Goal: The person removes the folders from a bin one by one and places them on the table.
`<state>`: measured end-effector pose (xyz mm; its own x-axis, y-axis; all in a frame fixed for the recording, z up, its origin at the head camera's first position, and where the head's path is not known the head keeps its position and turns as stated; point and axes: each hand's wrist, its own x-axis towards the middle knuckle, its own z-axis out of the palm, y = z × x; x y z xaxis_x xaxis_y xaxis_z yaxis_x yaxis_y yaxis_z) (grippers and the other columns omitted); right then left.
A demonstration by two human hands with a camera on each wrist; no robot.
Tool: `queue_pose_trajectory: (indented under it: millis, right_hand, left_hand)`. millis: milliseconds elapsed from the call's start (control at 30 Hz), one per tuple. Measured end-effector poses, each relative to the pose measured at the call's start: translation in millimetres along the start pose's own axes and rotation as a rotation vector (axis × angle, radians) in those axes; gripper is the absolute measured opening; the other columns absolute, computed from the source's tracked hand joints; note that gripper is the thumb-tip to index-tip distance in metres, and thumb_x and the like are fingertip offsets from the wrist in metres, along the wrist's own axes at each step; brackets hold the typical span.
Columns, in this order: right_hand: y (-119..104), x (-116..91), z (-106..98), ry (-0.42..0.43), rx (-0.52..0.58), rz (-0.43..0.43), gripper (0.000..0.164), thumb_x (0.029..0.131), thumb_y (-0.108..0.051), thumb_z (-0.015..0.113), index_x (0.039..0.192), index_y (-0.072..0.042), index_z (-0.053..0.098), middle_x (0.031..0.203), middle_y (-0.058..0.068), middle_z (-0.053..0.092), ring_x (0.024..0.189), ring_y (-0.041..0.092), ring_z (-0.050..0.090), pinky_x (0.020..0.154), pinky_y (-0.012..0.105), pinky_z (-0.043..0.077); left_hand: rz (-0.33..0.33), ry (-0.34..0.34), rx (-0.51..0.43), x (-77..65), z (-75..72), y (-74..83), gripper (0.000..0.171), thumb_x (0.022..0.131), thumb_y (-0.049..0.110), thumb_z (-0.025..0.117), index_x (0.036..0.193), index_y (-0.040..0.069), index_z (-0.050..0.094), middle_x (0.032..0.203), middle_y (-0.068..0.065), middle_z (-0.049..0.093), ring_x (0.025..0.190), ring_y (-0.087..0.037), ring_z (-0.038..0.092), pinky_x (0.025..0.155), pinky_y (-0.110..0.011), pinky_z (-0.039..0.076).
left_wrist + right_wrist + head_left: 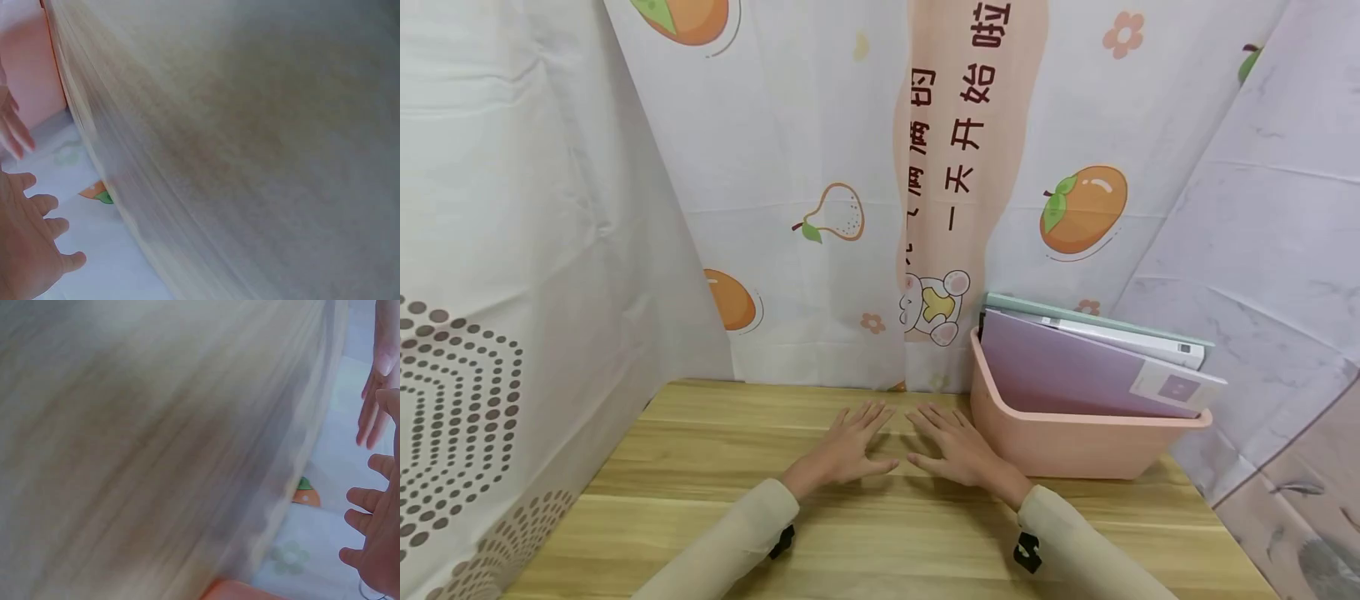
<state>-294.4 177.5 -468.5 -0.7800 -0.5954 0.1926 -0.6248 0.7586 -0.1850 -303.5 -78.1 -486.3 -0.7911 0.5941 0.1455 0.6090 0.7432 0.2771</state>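
My left hand (847, 448) is over the middle of the wooden table (700, 475), palm down, with its fingers straight and spread and its thumb pointing inward. Mirroring it, my right hand (953, 450) has its fingers spread too, a small gap between the two thumbs. Neither hand holds anything. In the left wrist view the left hand (28, 240) shows at the lower left edge; in the right wrist view the right hand (378, 519) is at the right edge. Nearest the right hand stands a pink bin (1075, 446).
Inside the bin, a purple folder or book (1060, 362), a white one (1127, 340) and a green one (1097, 318) lean at a slant. A white curtain (805, 292) with printed fruit hangs along the table's back edge. Dotted cloth (467, 417) covers the left side.
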Motion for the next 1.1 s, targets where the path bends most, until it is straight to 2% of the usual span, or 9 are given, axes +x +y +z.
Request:
queue_pose_trajectory:
  millis: [100, 267, 400, 667, 733, 900, 1100]
  right_hand:
    - [-2, -1, -5, 0.057, -0.023, -0.042, 0.072, 0.099, -0.055, 0.056, 0.157, -0.016, 0.041, 0.159, 0.019, 0.042, 0.149, 0.042, 0.037, 0.118, 0.069, 0.027]
    - [-8, -5, -15, 0.249, -0.133, -0.167, 0.070, 0.096, -0.050, 0.065, 0.153, -0.014, 0.048, 0.152, 0.016, 0.053, 0.144, 0.038, 0.045, 0.116, 0.063, 0.036]
    - [-14, -11, -30, 0.393, -0.196, -0.249, 0.067, 0.094, -0.045, 0.069, 0.150, -0.014, 0.051, 0.151, 0.012, 0.055, 0.142, 0.033, 0.049, 0.117, 0.057, 0.038]
    - [-9, -23, -61, 0.641, -0.268, -0.409, 0.051, 0.105, -0.041, 0.049, 0.142, -0.007, 0.060, 0.143, 0.016, 0.060, 0.132, 0.036, 0.057, 0.127, 0.042, 0.026]
    - [-3, -26, -67, 0.718, -0.298, -0.426, 0.048, 0.105, -0.037, 0.050, 0.138, -0.005, 0.063, 0.137, 0.017, 0.064, 0.127, 0.037, 0.060, 0.127, 0.042, 0.028]
    - [17, -35, -81, 0.924, -0.346, -0.442, 0.037, 0.099, -0.024, 0.058, 0.123, 0.000, 0.072, 0.118, 0.019, 0.072, 0.107, 0.039, 0.067, 0.111, 0.049, 0.044]
    - [42, -47, -86, 1.078, -0.386, -0.446, 0.032, 0.098, -0.023, 0.059, 0.106, 0.002, 0.077, 0.103, 0.019, 0.074, 0.093, 0.039, 0.067, 0.090, 0.057, 0.047]
  left_hand:
    - [-0.004, -0.002, -0.004, 1.3, 0.1, 0.1, 0.090, 0.097, 0.067, 0.052, 0.164, 0.017, 0.021, 0.170, -0.013, 0.021, 0.157, -0.038, 0.018, 0.122, -0.069, 0.017]
    - [-0.008, -0.008, 0.001, 3.9, 1.2, 0.0, 0.090, 0.096, 0.067, 0.053, 0.164, 0.016, 0.023, 0.170, -0.013, 0.021, 0.157, -0.038, 0.019, 0.122, -0.069, 0.018]
    - [-0.002, -0.007, 0.003, 5.3, 3.5, -0.7, 0.091, 0.096, 0.066, 0.054, 0.163, 0.014, 0.024, 0.169, -0.015, 0.023, 0.156, -0.040, 0.021, 0.121, -0.069, 0.019]
    - [-0.005, 0.001, -0.019, 3.3, 3.9, -0.9, 0.089, 0.096, 0.061, 0.058, 0.163, 0.013, 0.025, 0.169, -0.016, 0.023, 0.155, -0.041, 0.021, 0.121, -0.070, 0.018]
    - [-0.006, 0.003, -0.016, 2.8, 2.6, -0.7, 0.089, 0.096, 0.061, 0.058, 0.163, 0.013, 0.024, 0.169, -0.016, 0.023, 0.155, -0.042, 0.021, 0.121, -0.071, 0.017]
    - [-0.004, 0.019, 0.000, 2.9, -1.0, -1.7, 0.089, 0.096, 0.059, 0.060, 0.163, 0.013, 0.025, 0.168, -0.016, 0.024, 0.154, -0.043, 0.024, 0.121, -0.071, 0.017]
    - [-0.003, 0.024, 0.023, 4.3, -9.0, -2.8, 0.091, 0.095, 0.060, 0.061, 0.164, 0.014, 0.022, 0.169, -0.013, 0.022, 0.155, -0.041, 0.023, 0.121, -0.071, 0.018]
